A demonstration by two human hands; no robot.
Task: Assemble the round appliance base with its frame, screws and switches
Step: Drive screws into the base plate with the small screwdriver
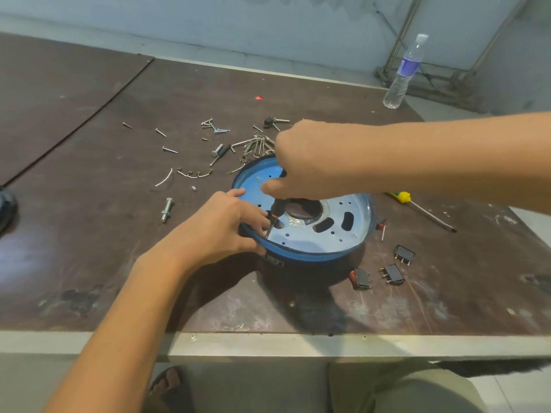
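Now right hand [301,165] clamped on screwdriver [272,217], left hand [226,225] gripping blue base [313,253] rim.

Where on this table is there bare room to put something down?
The near-left corner of the table, left of the left hand and below the big bolt, is bare; so is the far-left stretch. It is crowded behind the blue base with screws, and by the switches.

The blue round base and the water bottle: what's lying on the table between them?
In the head view, bare brown table between blue round base and water bottle; the right forearm crosses above it.
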